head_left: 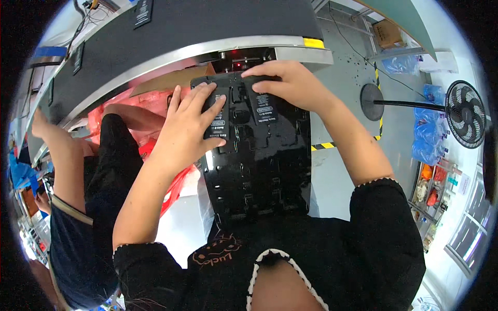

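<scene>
A black plastic tray [259,181] with rows of moulded recesses lies directly before my torso. Two flat black batteries with white print are at its far end. My left hand [189,122] spreads over the left battery [220,111], fingertips on its upper part and thumb by its lower end. The right battery [265,109] sits slightly slanted beside it. My right hand [290,83] has its thumb on that battery's upper end and its index finger bent over near the tray's far edge. The right hand's other fingers are partly hidden.
Beyond the tray runs a dark conveyor belt [207,23] with a metal rim [207,51], carrying several more flat black pieces. Another person's arm [65,150] and leg are close on my left, beside pink-red plastic wrapping [96,119]. A black fan [465,114] stands right.
</scene>
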{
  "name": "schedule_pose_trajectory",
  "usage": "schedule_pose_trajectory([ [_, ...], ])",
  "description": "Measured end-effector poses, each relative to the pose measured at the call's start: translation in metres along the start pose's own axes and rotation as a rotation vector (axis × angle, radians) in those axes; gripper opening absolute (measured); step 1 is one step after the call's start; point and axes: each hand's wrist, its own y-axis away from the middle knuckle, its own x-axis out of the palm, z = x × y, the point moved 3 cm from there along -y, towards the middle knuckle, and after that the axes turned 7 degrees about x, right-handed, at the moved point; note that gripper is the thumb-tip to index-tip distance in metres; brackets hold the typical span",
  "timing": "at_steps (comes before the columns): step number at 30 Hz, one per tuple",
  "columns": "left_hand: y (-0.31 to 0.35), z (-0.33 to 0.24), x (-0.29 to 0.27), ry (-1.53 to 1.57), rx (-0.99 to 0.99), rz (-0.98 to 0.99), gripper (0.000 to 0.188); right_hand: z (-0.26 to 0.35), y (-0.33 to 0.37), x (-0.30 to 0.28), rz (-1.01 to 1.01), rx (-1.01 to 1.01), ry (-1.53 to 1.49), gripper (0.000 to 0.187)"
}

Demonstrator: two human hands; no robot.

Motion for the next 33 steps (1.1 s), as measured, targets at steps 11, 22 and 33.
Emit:
schedule_pose_trajectory([
  [11,0.021,-0.026,0.035,-0.080,-0.182,-0.139,0.070,-0.005,0.043,0.051,-0.433,-0.203,0.666,0.040],
  [22,0.028,-0.029,0.051,-0.060,-0.188,-0.183,0.065,0.012,0.064,0.070,-0.377,-0.127,0.736,0.047],
  [33,0.012,-0.046,0.040,0.169,-0.126,-0.105,0.071,0.033,-0.066,-0.064,-0.817,-0.432,0.586,0.037],
])
